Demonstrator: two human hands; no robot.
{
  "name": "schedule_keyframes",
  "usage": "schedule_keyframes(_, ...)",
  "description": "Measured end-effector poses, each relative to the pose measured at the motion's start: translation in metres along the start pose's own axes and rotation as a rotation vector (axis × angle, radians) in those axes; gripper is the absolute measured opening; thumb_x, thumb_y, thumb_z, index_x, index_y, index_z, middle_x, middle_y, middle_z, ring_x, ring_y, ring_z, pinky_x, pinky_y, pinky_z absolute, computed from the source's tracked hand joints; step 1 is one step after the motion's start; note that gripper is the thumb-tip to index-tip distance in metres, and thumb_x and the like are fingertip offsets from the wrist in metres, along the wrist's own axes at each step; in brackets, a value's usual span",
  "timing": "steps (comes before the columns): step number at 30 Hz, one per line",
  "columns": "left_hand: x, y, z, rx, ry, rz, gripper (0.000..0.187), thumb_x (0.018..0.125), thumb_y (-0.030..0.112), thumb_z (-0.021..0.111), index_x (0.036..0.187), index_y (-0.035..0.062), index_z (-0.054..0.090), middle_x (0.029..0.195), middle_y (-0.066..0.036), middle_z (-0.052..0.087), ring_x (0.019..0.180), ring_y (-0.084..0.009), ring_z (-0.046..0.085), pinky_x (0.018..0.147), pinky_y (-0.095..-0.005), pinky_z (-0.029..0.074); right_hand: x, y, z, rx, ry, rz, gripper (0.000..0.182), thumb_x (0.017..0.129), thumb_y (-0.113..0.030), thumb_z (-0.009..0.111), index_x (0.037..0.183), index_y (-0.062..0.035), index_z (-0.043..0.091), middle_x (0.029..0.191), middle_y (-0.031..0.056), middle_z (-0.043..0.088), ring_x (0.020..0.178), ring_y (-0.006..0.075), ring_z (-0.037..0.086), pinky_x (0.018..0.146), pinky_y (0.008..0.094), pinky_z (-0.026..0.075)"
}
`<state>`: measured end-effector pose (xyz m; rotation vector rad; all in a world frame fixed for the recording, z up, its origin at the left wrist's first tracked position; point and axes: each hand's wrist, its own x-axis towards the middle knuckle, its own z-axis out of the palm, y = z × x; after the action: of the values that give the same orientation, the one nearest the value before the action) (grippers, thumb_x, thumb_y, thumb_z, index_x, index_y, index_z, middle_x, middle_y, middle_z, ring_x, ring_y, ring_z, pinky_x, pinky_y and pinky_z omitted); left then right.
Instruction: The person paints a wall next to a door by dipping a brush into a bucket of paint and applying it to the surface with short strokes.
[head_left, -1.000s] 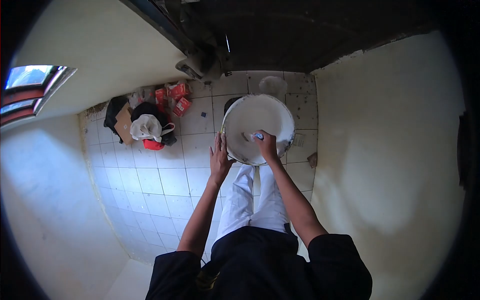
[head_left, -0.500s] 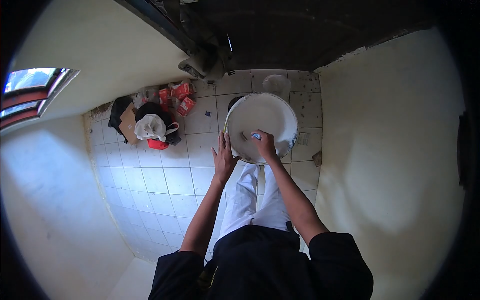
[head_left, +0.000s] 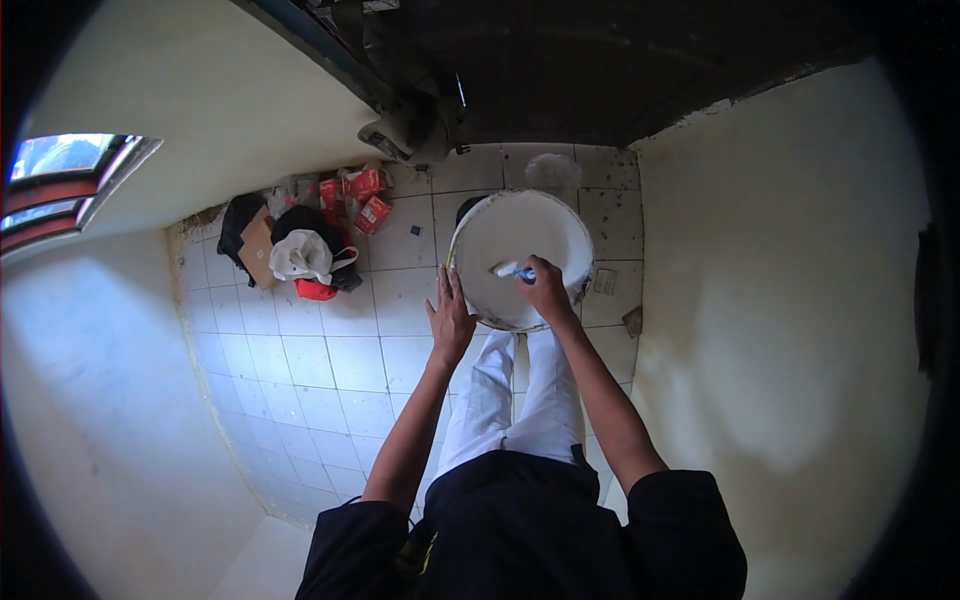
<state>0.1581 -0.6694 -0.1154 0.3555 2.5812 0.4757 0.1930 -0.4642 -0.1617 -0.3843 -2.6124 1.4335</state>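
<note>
Bucket (head_left: 520,225) of white paint on the tiled floor (head_left: 330,350): I am bracing its rim with my flat left hand (head_left: 450,318), right hand (head_left: 548,288) gripping the stirring tool (head_left: 510,270); mixing seems underway, unfinished.

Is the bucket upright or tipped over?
Upright: the bucket shows its round open top to the camera, white paint level inside, left hand against its rim.

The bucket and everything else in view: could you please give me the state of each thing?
bucket: upright, open, holding white paint
stirring tool: in the paint, gripped by right hand
left hand: open, flat against the bucket's rim
white bag: crumpled on the pile
red cartons: lying scattered on the floor
</note>
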Motion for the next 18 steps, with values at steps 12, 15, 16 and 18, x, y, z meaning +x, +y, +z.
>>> schedule_keyframes(12,0.000,0.004,-0.004,0.041,-0.012,-0.022,0.103,0.071,0.015,0.081,0.152,0.0046,0.019,0.160,-0.015,0.014,0.146,-0.0350,0.022,0.106,-0.0679,0.026,-0.008,0.018,0.050,0.034,-0.055,0.123,0.023,0.086,-0.011,0.066,0.093,0.0013,0.049,0.084,0.0242,0.061,0.080,0.0441,0.061,0.068,0.0503,0.049)
schedule_keyframes(15,-0.001,0.003,-0.004,0.020,-0.024,-0.038,0.102,0.072,0.014,0.081,0.152,0.0046,0.019,0.161,-0.014,0.014,0.146,-0.0342,0.022,0.106,-0.0679,0.026,-0.006,0.011,0.052,-0.023,0.042,0.016,0.024,0.084,-0.010,0.070,0.087,-0.0002,0.048,0.074,0.0221,0.060,0.073,0.0435,0.061,0.062,0.0492,0.047)
schedule_keyframes(16,-0.001,0.004,-0.005,0.015,-0.018,-0.031,0.101,0.072,0.014,0.080,0.152,0.0048,0.019,0.161,-0.014,0.014,0.146,-0.0340,0.022,0.106,-0.0678,0.026,-0.005,0.009,0.051,-0.010,0.007,0.046,0.025,0.083,-0.010,0.070,0.087,-0.0001,0.048,0.074,0.0224,0.060,0.074,0.0444,0.060,0.062,0.0497,0.047)
schedule_keyframes(18,-0.001,0.006,-0.005,0.010,-0.010,-0.024,0.101,0.072,0.014,0.080,0.152,0.0050,0.019,0.161,-0.014,0.014,0.146,-0.0338,0.021,0.106,-0.0678,0.026,-0.005,0.012,0.052,0.005,-0.028,0.074,0.025,0.083,-0.011,0.070,0.087,0.0000,0.048,0.074,0.0227,0.060,0.074,0.0454,0.060,0.063,0.0501,0.046)
